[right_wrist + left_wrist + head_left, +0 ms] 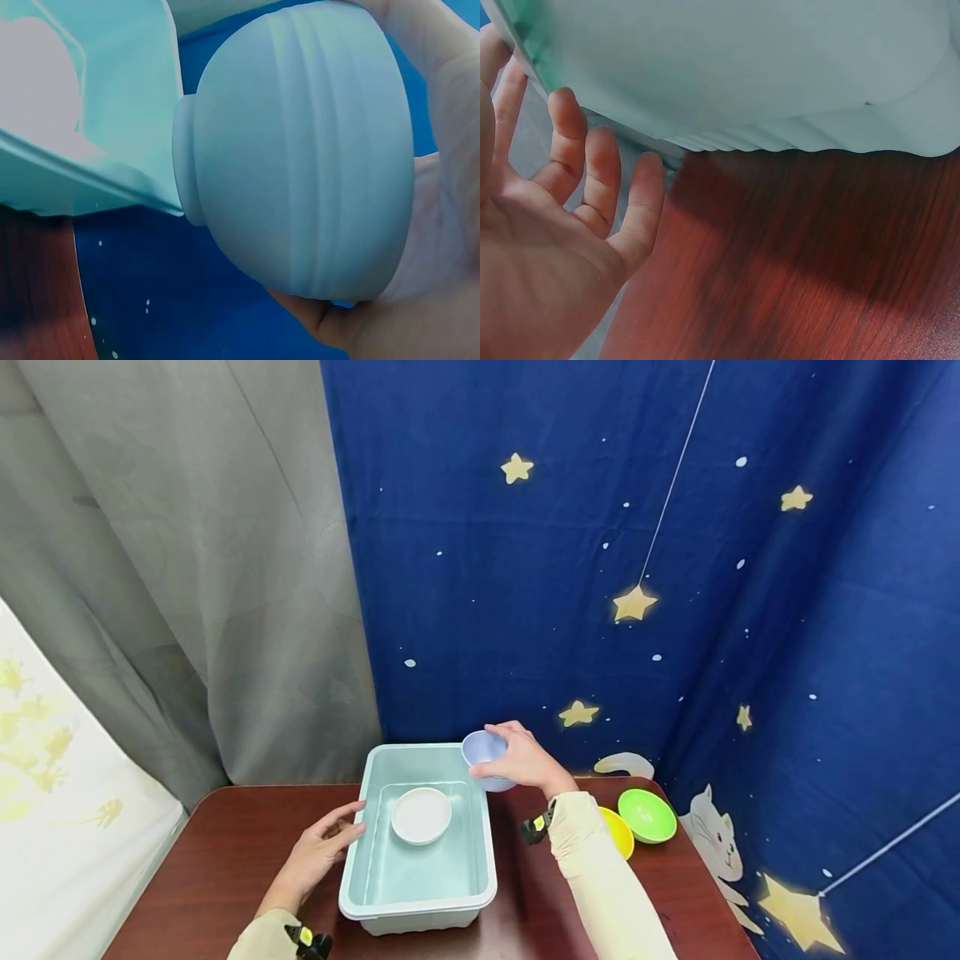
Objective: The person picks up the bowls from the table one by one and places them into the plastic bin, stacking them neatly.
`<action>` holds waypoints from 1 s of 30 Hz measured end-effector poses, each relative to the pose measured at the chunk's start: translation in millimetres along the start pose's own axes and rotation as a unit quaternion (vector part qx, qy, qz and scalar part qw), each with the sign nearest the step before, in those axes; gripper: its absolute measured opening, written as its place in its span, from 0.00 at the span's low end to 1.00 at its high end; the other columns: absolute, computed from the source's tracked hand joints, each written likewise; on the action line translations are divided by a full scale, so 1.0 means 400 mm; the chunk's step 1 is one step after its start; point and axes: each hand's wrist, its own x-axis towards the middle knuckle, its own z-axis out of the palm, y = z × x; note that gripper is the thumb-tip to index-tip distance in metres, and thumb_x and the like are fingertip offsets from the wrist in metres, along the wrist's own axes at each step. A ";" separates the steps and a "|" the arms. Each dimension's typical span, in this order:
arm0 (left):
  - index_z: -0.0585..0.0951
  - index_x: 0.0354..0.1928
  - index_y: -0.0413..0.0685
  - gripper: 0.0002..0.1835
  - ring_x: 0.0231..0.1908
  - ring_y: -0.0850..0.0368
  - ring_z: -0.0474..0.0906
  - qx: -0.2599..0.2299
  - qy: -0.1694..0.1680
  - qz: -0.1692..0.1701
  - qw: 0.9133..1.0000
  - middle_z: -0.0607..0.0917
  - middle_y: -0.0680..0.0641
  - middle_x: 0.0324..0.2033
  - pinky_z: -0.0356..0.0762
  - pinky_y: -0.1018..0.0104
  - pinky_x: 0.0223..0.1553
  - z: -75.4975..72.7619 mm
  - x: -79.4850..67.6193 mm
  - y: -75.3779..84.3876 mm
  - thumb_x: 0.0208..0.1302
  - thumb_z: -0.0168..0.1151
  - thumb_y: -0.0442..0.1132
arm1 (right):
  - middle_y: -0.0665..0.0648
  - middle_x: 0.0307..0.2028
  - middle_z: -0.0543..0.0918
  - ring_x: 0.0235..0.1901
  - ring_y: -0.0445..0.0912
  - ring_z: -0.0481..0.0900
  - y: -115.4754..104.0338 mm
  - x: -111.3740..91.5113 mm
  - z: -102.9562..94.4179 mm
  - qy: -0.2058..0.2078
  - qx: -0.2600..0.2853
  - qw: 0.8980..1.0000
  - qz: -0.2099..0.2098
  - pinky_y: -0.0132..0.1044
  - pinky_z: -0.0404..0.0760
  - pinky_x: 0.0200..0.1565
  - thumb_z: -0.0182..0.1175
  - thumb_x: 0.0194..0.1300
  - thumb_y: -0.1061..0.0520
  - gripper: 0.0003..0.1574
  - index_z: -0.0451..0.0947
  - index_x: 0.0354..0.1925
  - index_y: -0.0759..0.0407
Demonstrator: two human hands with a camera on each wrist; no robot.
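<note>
My right hand (525, 762) grips a light blue-violet bowl (482, 747) by its rim, thumb and fingers on opposite sides. The bowl is tipped on its side above the right rim of a pale green plastic basin (480, 893). In the right wrist view the ridged outside and foot of the bowl (300, 150) face the basin. Inside the basin sits a white round bowl (422, 816). At the basin's left rim rests my left hand (318, 852), its loosely bent fingers (568, 135) touching the edge.
A green bowl (647, 816) and a yellow bowl (617, 832), partly behind the right sleeve, lie at the right of the dark red wooden table (240, 843). Behind the table hang a grey curtain (285, 610) and a blue star-patterned curtain (487, 593).
</note>
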 end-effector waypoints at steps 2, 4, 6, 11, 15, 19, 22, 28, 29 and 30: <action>0.76 0.69 0.61 0.30 0.44 0.58 0.80 -0.003 0.003 0.001 1.000 0.81 0.48 0.43 0.83 0.65 0.44 0.001 0.001 0.000 0.67 0.68 0.55 | 0.57 0.69 0.70 0.65 0.54 0.69 -0.005 0.003 0.003 -0.001 0.002 1.000 -0.006 0.52 0.78 0.60 0.76 0.48 0.33 0.59 0.69 0.73 0.51; 0.76 0.69 0.61 0.30 0.43 0.59 0.80 -0.002 0.004 0.001 1.000 0.81 0.48 0.43 0.83 0.65 0.44 0.001 0.000 0.000 0.66 0.68 0.55 | 0.57 0.69 0.70 0.64 0.54 0.70 -0.010 0.007 0.005 -0.003 0.005 1.000 -0.012 0.52 0.77 0.61 0.76 0.48 0.33 0.59 0.69 0.73 0.51; 0.76 0.69 0.61 0.31 0.43 0.59 0.80 -0.002 0.003 0.002 1.000 0.81 0.49 0.42 0.83 0.65 0.44 0.001 -0.002 -0.001 0.65 0.69 0.55 | 0.58 0.69 0.70 0.65 0.54 0.71 -0.015 0.011 0.007 -0.006 0.009 1.000 -0.016 0.52 0.77 0.62 0.76 0.49 0.33 0.59 0.69 0.73 0.52; 0.77 0.68 0.60 0.32 0.42 0.59 0.81 -0.007 0.007 0.002 1.000 0.81 0.48 0.42 0.84 0.65 0.43 0.000 -0.005 -0.002 0.63 0.71 0.56 | 0.57 0.71 0.68 0.65 0.54 0.71 -0.025 0.020 0.012 -0.017 0.013 1.000 -0.015 0.53 0.77 0.62 0.75 0.49 0.31 0.58 0.69 0.73 0.49; 0.76 0.68 0.60 0.30 0.42 0.59 0.81 -0.007 0.005 0.001 1.000 0.82 0.49 0.42 0.83 0.65 0.43 0.002 -0.005 0.000 0.65 0.70 0.54 | 0.57 0.70 0.69 0.64 0.54 0.72 -0.033 0.024 0.016 -0.022 0.018 0.999 -0.015 0.53 0.78 0.62 0.75 0.50 0.31 0.57 0.69 0.73 0.49; 0.75 0.69 0.60 0.30 0.43 0.59 0.80 -0.007 -0.002 0.002 1.000 0.82 0.49 0.42 0.83 0.64 0.44 0.000 -0.003 0.002 0.67 0.68 0.53 | 0.57 0.70 0.69 0.64 0.54 0.72 -0.045 0.021 0.022 -0.025 0.025 0.999 -0.010 0.53 0.77 0.63 0.74 0.51 0.32 0.56 0.69 0.73 0.49; 0.75 0.69 0.61 0.29 0.43 0.58 0.80 -0.013 -0.003 0.001 1.000 0.82 0.49 0.42 0.83 0.64 0.44 -0.002 -0.002 0.002 0.67 0.68 0.53 | 0.56 0.70 0.68 0.63 0.54 0.73 -0.054 0.019 0.027 -0.027 0.033 0.999 -0.003 0.53 0.77 0.63 0.74 0.52 0.31 0.56 0.69 0.73 0.48; 0.76 0.68 0.60 0.28 0.42 0.59 0.80 -0.015 -0.001 0.001 1.000 0.81 0.50 0.41 0.83 0.64 0.43 -0.001 -0.001 0.001 0.67 0.68 0.52 | 0.55 0.71 0.68 0.63 0.53 0.72 -0.074 0.024 0.037 -0.038 0.048 0.998 -0.002 0.53 0.76 0.65 0.72 0.53 0.28 0.57 0.68 0.74 0.48; 0.76 0.68 0.60 0.28 0.42 0.59 0.80 -0.015 0.000 0.001 1.000 0.82 0.50 0.41 0.83 0.64 0.43 -0.001 -0.001 0.000 0.67 0.68 0.52 | 0.55 0.71 0.68 0.64 0.53 0.72 -0.077 0.026 0.038 -0.040 0.048 0.998 -0.003 0.53 0.76 0.65 0.72 0.53 0.28 0.57 0.68 0.74 0.47; 0.76 0.69 0.59 0.28 0.42 0.59 0.80 -0.012 -0.002 0.003 1.000 0.82 0.50 0.41 0.83 0.64 0.43 -0.001 -0.002 0.000 0.68 0.67 0.51 | 0.55 0.71 0.68 0.64 0.53 0.72 -0.080 0.026 0.040 -0.040 0.047 0.998 -0.004 0.53 0.76 0.65 0.72 0.53 0.28 0.57 0.68 0.74 0.47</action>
